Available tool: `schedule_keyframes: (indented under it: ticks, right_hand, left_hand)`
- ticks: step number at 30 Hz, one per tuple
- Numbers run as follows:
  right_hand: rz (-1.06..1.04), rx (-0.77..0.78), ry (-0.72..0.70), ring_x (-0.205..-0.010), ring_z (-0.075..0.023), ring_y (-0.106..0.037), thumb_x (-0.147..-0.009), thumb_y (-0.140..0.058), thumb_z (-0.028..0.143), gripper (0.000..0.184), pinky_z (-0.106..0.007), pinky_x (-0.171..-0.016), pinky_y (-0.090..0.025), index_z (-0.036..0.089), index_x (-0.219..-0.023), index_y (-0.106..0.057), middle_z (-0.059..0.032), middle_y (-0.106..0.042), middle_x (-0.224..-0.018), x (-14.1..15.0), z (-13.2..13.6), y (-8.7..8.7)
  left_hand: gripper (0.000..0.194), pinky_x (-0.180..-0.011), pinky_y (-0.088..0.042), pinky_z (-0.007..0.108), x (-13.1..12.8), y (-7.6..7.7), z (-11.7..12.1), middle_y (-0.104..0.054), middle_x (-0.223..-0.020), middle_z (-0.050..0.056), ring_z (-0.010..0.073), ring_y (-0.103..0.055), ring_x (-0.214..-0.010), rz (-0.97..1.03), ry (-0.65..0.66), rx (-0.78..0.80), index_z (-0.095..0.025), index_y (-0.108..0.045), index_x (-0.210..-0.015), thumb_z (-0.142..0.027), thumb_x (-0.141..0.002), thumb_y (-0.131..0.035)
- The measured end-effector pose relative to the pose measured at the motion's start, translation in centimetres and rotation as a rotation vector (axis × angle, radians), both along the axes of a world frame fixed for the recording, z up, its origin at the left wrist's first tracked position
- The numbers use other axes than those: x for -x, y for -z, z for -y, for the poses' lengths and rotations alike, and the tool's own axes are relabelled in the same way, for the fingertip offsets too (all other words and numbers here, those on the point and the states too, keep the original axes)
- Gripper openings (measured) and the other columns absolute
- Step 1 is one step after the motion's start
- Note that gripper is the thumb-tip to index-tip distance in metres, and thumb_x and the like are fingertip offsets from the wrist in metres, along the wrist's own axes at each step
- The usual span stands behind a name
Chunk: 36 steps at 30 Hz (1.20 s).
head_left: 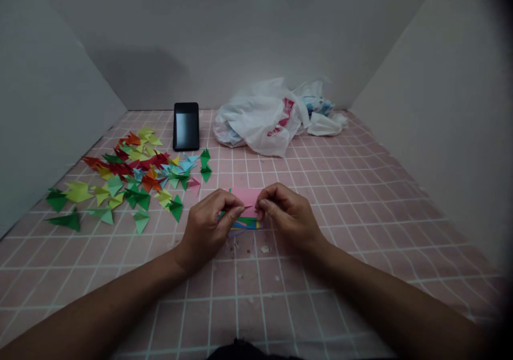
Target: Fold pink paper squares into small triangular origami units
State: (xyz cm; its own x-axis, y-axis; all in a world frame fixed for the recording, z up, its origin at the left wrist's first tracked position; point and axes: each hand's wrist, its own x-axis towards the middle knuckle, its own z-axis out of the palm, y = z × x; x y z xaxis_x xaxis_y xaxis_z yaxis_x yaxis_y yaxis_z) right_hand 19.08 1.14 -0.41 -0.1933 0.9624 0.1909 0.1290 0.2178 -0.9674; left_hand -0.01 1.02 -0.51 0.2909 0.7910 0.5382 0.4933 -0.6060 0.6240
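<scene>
My left hand [210,222] and my right hand [285,214] meet over the pink checked table [360,200], fingertips pinched together on a small piece of paper [249,206] between them. Its colour is hard to make out. Under the hands lies a small stack of coloured paper sheets [247,195], pink on top, with green, blue and yellow edges showing at the near side. Both hands are closed in a pinch.
A spread of several folded paper triangles [136,175] in red, green, yellow and blue covers the left of the table. A black phone [186,126] stands propped at the back. White plastic bags [268,115] lie at the back centre. Grey walls enclose three sides.
</scene>
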Motion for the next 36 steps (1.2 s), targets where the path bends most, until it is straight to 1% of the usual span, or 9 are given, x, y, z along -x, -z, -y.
schedule_keyframes:
  ticks: [4,8,14,17,21,24,27,32,36]
  right_hand:
    - [-0.154,0.169,-0.079,-0.061,-0.0127,-0.059,-0.089,-0.059,0.028,0.012,-0.028,-0.062,-0.047,0.02,-0.08,-0.061,0.0014,-0.063,-0.069,-0.3,-0.7,0.2]
    - [-0.168,0.271,-0.208,-0.059,-0.012,-0.058,-0.087,-0.063,0.031,0.015,-0.027,-0.062,-0.046,0.019,-0.078,-0.063,0.0016,-0.062,-0.064,-0.6,-0.9,0.1]
    - [-0.124,0.296,-0.283,-0.059,-0.0107,-0.053,-0.084,-0.064,0.031,0.016,-0.025,-0.059,-0.042,0.017,-0.076,-0.064,0.0015,-0.061,-0.064,-0.9,-1.1,-0.5]
    - [-0.01,0.215,-0.305,-0.06,-0.0107,-0.051,-0.085,-0.06,0.028,0.015,-0.025,-0.058,-0.04,0.016,-0.077,-0.064,0.0017,-0.058,-0.066,-1.0,-1.1,-0.7]
    - [0.217,-0.055,-0.287,-0.063,-0.0109,-0.049,-0.085,-0.055,0.018,0.012,-0.025,-0.061,-0.039,0.017,-0.076,-0.062,0.0012,-0.058,-0.069,-1.0,-1.1,-0.9]
    - [0.308,-0.227,-0.277,-0.064,-0.0112,-0.049,-0.085,-0.052,0.015,0.012,-0.026,-0.063,-0.038,0.018,-0.075,-0.058,0.0001,-0.059,-0.072,-1.0,-1.0,-1.0]
    - [0.301,-0.25,-0.25,-0.065,-0.012,-0.052,-0.086,-0.052,0.015,0.011,-0.026,-0.064,-0.04,0.018,-0.078,-0.059,-0.0008,-0.06,-0.074,-1.0,-1.0,-0.9]
    - [0.126,0.031,-0.268,-0.062,-0.0127,-0.055,-0.094,-0.047,0.029,0.023,-0.027,-0.06,-0.042,0.017,-0.078,-0.06,-0.0004,-0.059,-0.07,-1.1,-1.1,-0.4]
    - [0.074,0.04,-0.255,-0.06,-0.0114,-0.051,-0.09,-0.057,0.033,0.021,-0.026,-0.059,-0.039,0.017,-0.076,-0.06,0.0017,-0.056,-0.066,-0.7,-0.8,-0.3]
  left_hand:
    - [0.008,-0.068,-0.048,0.026,0.3,0.0,-0.2,-0.066,-0.078,0.002,0.014,-0.062,-0.073,-0.033,0.063,-0.075,-0.017,-0.061,-0.085,-0.013,-0.092,-0.062]
    - [0.008,-0.07,-0.049,0.026,0.4,0.0,-0.4,-0.067,-0.08,0.002,0.0144,-0.063,-0.075,-0.061,0.115,-0.111,-0.017,-0.061,-0.086,-0.013,-0.093,-0.062]
    - [0.006,-0.07,-0.051,0.026,0.5,0.0,-0.9,-0.068,-0.079,0.003,0.0141,-0.065,-0.074,-0.093,0.142,-0.211,-0.017,-0.062,-0.087,-0.016,-0.093,-0.063]
    - [0.007,-0.069,-0.052,0.025,0.5,-0.1,-1.0,-0.068,-0.078,0.004,0.0139,-0.065,-0.073,-0.117,0.164,-0.268,-0.016,-0.061,-0.087,-0.016,-0.094,-0.061]
    - [0.007,-0.069,-0.054,0.024,0.6,-0.1,-1.1,-0.069,-0.078,0.004,0.0138,-0.066,-0.074,-0.16,0.203,-0.311,-0.016,-0.061,-0.088,-0.016,-0.095,-0.06]
    - [0.006,-0.069,-0.053,0.025,0.6,-0.1,-1.1,-0.069,-0.079,0.004,0.0141,-0.066,-0.075,-0.173,0.216,-0.335,-0.016,-0.061,-0.089,-0.016,-0.095,-0.06]
    - [0.008,-0.069,-0.052,0.024,0.5,-0.2,-1.0,-0.069,-0.078,0.004,0.0138,-0.065,-0.074,-0.138,0.177,-0.252,-0.015,-0.062,-0.086,-0.015,-0.094,-0.061]
    - [0.008,-0.06,-0.046,0.023,0.3,-0.3,-0.7,-0.066,-0.072,0.001,0.0115,-0.06,-0.065,0.004,0.069,0.122,-0.016,-0.065,-0.082,-0.017,-0.09,-0.065]
    - [0.012,-0.061,-0.046,0.024,0.2,0.0,-0.3,-0.066,-0.073,0.001,0.0128,-0.06,-0.067,0.086,0.052,0.314,-0.016,-0.066,-0.08,-0.024,-0.088,-0.065]
